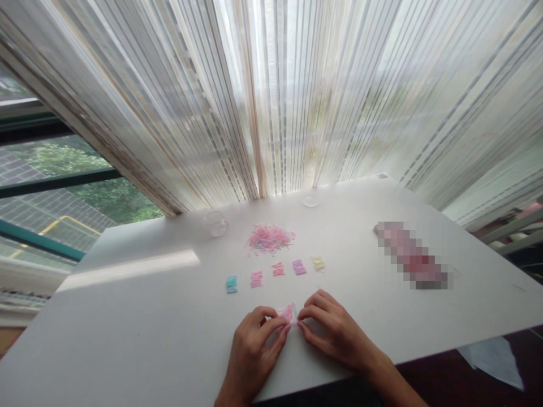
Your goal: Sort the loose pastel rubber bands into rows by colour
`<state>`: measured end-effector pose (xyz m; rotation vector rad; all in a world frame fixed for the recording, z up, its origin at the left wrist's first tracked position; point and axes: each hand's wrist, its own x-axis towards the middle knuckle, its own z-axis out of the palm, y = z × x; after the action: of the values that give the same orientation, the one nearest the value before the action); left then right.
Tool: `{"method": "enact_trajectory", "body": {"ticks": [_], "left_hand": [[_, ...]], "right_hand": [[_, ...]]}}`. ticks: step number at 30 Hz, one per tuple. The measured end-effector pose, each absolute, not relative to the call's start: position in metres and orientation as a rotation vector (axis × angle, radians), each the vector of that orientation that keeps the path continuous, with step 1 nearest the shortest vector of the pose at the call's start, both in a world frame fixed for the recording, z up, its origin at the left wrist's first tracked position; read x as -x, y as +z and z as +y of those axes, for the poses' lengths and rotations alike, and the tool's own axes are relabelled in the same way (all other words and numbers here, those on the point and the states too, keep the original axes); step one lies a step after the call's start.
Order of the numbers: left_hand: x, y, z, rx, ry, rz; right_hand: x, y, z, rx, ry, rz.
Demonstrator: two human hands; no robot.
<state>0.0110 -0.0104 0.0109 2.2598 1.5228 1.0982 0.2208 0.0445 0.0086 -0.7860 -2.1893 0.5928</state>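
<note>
Near the table's front edge, my left hand [257, 349] and my right hand [333, 328] face each other with thumbs and forefingers pinched. Between the fingertips is a small bunch of pink bands [286, 312], with a bit of pale green beside it; both hands grip it. Just beyond lie small bundles of bands in a row: a teal bundle [231, 284], a light pink bundle [257, 278], a coral pink bundle [278, 268], a purple bundle [299, 267] and a yellow bundle [318, 263]. Behind them is a loose pile of thin, mostly pink bands [271, 239].
A clear round container [216, 224] stands back left on the white table [148, 333], and a clear round lid [311, 201] lies near the back edge. At right is a blurred-out pinkish long object [411, 255]. A string curtain [288, 113] hangs behind the table.
</note>
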Motion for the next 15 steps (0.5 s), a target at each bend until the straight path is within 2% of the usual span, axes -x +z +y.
{"method": "enact_trajectory", "body": {"ticks": [15], "left_hand": [[-0.0109, 0.0079, -0.0113, -2.215, 1.128, 1.492]], "right_hand": [[-0.2212, 0.0073, 0.0436, 0.772, 0.604, -2.158]]}}
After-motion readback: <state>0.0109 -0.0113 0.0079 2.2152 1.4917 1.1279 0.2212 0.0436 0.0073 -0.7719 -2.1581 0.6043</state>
